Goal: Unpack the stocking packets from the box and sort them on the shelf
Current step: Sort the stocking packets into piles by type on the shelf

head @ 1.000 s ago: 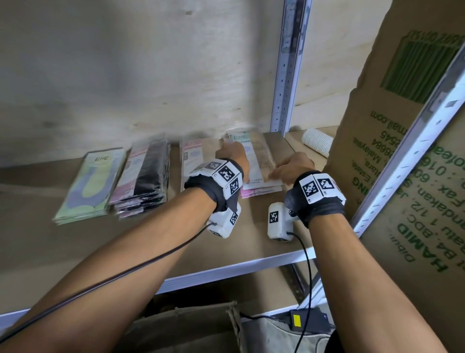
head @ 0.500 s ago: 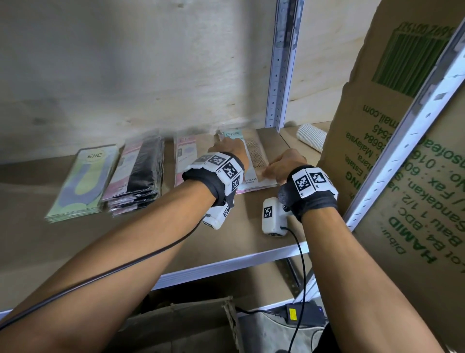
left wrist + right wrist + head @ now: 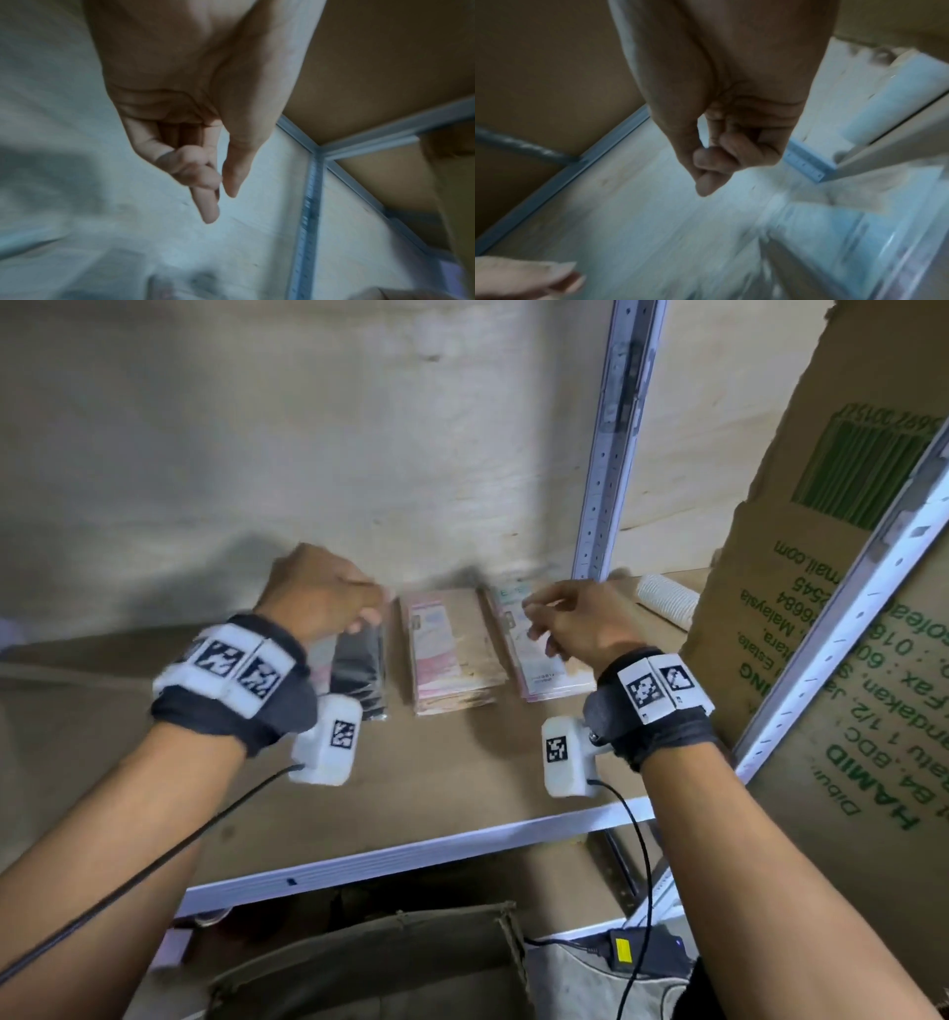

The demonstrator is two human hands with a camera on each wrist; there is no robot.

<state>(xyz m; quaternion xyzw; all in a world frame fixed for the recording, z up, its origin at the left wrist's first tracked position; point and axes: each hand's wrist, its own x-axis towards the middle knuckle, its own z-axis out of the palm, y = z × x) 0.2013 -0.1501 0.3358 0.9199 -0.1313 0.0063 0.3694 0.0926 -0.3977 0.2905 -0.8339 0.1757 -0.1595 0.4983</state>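
The teal packets lie stacked on the shelf at the right end of the row, just beside the pink stack, with the black stack next along to the left. 1 second ago both hands were down on the teal stack, squaring it; now both are lifted off it and have parted. The right hand hovers above the teal stack, fingers loosely curled, thumb near the fingertips, holding nothing. The left hand has swung left and up over the black stack; the left wrist view shows its fingers half curled and relaxed, empty too. The head view is smeared by motion, so the far-left stack is hidden behind the left wrist.

I judge the teal stack placed and released, so that placement is done. With 2 free hands, the likely next move is back to the box below the shelf for more packets.
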